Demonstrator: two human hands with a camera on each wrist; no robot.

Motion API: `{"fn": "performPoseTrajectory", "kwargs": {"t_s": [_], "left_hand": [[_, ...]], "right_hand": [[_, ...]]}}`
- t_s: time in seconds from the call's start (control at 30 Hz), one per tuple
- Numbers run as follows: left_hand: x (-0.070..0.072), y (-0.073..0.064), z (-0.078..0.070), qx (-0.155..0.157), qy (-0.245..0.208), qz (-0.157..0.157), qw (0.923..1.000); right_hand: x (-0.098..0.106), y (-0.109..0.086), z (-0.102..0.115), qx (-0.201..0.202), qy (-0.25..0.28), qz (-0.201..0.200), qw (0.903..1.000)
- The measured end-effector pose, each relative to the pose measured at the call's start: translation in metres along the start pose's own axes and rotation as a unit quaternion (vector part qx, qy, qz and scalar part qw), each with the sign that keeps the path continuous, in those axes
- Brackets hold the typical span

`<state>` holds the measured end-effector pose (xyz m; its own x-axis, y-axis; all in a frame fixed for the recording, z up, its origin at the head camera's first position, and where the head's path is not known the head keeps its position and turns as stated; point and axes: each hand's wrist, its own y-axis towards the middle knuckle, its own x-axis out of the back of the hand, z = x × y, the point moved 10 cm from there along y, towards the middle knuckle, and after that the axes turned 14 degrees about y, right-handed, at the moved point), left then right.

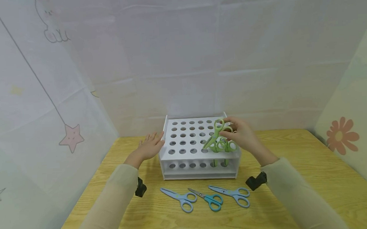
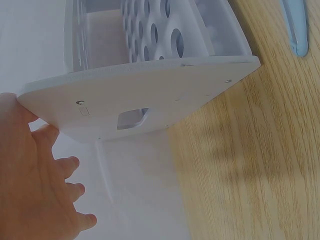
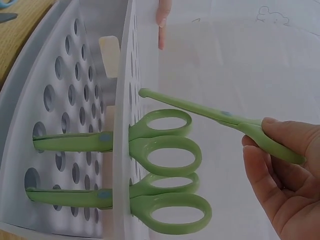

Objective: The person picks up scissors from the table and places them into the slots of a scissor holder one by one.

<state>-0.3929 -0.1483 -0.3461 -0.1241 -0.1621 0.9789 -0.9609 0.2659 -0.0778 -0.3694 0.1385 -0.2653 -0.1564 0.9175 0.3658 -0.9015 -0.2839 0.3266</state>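
Note:
My right hand (image 1: pixel 242 134) pinches a pair of green scissors (image 3: pixel 215 114) by its handle, thumb against fingers. Its blade points down and left, over the right part of a white holed rack (image 1: pixel 188 159). Two more green scissors (image 3: pixel 167 151) stand blade down in holes in the rack's front row, below the held pair. At the rack's left side, my left hand (image 1: pixel 148 146) rests against the edge of the side panel (image 2: pixel 150 92). Its fingers are extended and spread, holding nothing.
On the wooden table (image 1: pixel 287 192) before the rack lie light blue scissors (image 1: pixel 179 197), teal-handled scissors (image 1: pixel 211 200) with bare metal blades, and another light blue pair (image 1: pixel 234 193). A pale cloth (image 1: pixel 174 59) hangs behind the rack.

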Motion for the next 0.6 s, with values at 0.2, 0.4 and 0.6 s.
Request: {"fn": "performPoseTrajectory", "kwargs": {"t_s": [0.2, 0.4, 0.6], "left_hand": [[0.000, 0.000, 0.000, 0.000, 0.002, -0.001, 1.0000], [0.000, 0.000, 0.000, 0.000, 0.003, -0.003, 1.0000], [0.000, -0.001, 0.000, 0.000, 0.002, 0.000, 1.0000]], "right_hand": [[-0.005, 0.000, 0.002, 0.000, 0.006, 0.007, 1.0000], [-0.010, 0.002, 0.001, 0.003, -0.007, 0.014, 0.9999], [-0.016, 0.005, -0.002, 0.004, -0.004, 0.023, 0.9997]]}}
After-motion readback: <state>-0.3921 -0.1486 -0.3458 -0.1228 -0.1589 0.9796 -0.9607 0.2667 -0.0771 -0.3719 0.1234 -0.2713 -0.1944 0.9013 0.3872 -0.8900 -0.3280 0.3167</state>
